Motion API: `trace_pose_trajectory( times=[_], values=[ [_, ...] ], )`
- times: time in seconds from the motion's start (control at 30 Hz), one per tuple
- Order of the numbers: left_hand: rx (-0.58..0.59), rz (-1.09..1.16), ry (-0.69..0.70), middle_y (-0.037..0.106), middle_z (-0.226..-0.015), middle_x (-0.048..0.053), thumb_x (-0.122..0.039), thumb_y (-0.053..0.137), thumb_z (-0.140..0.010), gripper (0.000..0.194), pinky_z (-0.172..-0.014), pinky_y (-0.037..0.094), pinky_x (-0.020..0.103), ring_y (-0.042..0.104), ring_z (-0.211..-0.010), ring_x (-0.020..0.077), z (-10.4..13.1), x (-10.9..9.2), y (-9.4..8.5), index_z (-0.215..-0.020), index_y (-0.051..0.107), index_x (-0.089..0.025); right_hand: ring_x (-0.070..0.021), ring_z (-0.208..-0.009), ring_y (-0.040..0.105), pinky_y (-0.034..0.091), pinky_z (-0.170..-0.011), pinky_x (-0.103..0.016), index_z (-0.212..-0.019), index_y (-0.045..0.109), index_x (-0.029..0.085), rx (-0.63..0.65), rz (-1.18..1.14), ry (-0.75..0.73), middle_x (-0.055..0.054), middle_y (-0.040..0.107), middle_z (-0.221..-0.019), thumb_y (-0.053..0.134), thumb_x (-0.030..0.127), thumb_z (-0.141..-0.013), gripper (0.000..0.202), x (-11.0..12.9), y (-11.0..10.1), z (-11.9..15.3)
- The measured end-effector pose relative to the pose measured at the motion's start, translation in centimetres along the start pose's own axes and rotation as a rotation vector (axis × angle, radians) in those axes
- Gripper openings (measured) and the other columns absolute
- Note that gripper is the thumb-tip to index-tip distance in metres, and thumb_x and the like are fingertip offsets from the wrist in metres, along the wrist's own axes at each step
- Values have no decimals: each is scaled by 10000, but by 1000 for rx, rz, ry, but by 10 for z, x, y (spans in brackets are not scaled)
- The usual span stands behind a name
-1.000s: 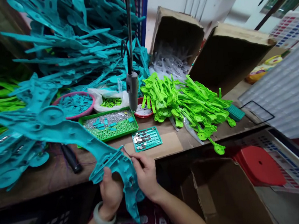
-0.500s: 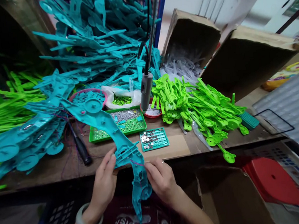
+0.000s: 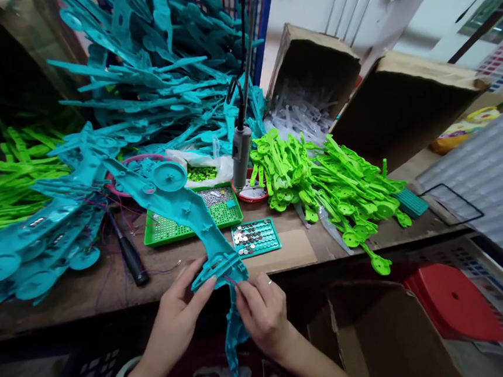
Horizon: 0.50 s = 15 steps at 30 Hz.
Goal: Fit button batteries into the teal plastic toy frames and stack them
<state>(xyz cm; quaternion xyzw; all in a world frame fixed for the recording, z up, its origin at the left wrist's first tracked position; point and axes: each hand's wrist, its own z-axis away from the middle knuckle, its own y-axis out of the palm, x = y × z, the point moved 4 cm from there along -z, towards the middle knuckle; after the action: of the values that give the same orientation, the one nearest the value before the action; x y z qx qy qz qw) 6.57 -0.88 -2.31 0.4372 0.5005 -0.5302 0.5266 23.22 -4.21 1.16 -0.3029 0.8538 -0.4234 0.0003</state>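
Note:
A long, curved turquoise plastic toy bow shell (image 3: 187, 209) slants from the table toward my body, its ribbed inner side facing up. My left hand (image 3: 174, 312) grips it at the middle block, thumb on top and fingers beneath. On the other side of that block, my right hand (image 3: 262, 311) pinches a thin purple-red wire (image 3: 230, 280) close to the shell. The wire's far end is hidden by my fingers. Just beyond the block lies a small teal tray (image 3: 256, 237) with round button cells in it.
Turquoise shells (image 3: 31, 243) are stacked at left, beside a black-handled tool (image 3: 131, 260). A green tray (image 3: 158, 229) of small metal parts lies behind. A grey hanging device (image 3: 241, 154) stands near lime-green parts (image 3: 348, 192). Cardboard boxes (image 3: 426, 73) are at back right.
The shell has tilted and its middle block has come slightly nearer the right hand. My left thumb has moved onto the block. My right hand has shifted left, closer to the shell, with the wire.

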Motion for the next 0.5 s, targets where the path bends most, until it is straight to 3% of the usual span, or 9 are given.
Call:
trace_pose_trajectory(
  times=[0.27,0.5],
  values=[
    [16,207,-144,693,-1246,19,-463,790,-756,525,-1016,467,364,609,-1157,260,3,13,5,-1236,665,-290,-189,-759,590,510,-655,-309,-959,624,177,-125,-111,208,-78,619,-822,572,117,-917,91,2,2,3],
    [4,386,-214,705,-1221,31,-413,836,-709,568,-1007,484,303,626,-1130,222,3,12,16,-1228,662,-260,-181,-724,587,507,-666,-327,-916,561,210,-294,-113,247,-38,611,-751,576,96,-901,116,1,9,6]
  ],
)
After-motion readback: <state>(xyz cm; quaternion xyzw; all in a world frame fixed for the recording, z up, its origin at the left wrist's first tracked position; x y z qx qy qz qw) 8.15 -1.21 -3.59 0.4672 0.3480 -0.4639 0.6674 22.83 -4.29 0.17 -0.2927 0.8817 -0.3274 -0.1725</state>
